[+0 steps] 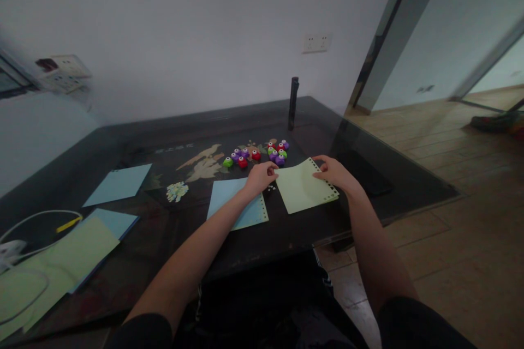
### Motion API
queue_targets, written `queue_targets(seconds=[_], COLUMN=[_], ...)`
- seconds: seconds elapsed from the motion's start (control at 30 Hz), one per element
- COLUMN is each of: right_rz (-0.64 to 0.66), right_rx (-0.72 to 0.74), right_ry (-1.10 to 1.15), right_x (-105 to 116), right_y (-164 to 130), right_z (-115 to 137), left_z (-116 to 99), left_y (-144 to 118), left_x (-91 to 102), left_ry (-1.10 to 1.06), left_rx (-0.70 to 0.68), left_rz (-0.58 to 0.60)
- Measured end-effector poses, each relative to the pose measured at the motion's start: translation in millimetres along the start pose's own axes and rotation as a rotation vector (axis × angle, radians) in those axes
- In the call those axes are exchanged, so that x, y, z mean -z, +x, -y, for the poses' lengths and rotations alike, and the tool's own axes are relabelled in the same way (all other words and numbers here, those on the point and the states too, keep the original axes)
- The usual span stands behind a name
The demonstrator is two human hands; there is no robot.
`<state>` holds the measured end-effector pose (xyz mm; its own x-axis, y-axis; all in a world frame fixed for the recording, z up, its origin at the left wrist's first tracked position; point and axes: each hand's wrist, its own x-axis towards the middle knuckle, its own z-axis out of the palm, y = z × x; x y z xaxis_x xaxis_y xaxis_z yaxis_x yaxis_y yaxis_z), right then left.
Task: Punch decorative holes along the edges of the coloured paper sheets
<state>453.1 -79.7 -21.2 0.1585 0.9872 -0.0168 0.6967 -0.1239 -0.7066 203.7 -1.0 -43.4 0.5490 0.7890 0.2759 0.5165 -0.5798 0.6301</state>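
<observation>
Pale yellow-green paper sheets (301, 188), with a row of punched holes down the right edge, lie tilted in front of me. My left hand (264, 176) pinches their upper left corner. At the upper right, my right hand (332, 170) grips the holed edge between thumb and fingers. A light blue sheet (223, 199), also hole-punched on its right side, lies flat beneath my left forearm. A few tiny paper bits show beside my left hand. Just beyond the sheets sit several small red, green and purple eye-like pieces (242, 162) in two clusters.
A heap of small paper bits (177, 191) lies left of centre. Farther left are a blue sheet (118, 184), stacked green sheets (82, 251), a white cable (30, 212) and a yellow strip (69, 224). A black upright object (293, 103) stands at the back; a dark flat object (364, 172) lies right.
</observation>
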Motion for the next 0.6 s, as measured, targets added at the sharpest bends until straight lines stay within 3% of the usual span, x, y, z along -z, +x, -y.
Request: queue_targets(seconds=[0.6], right_rz=[-0.017], right_rx=[0.011], right_ry=[-0.135], right_x=[-4.0], right_y=[1.5], right_z=[-3.7], left_z=[2.4], left_y=[0.5], left_x=[-1.2], left_ry=[0.023], left_rx=[-0.019], left_rz=[0.013])
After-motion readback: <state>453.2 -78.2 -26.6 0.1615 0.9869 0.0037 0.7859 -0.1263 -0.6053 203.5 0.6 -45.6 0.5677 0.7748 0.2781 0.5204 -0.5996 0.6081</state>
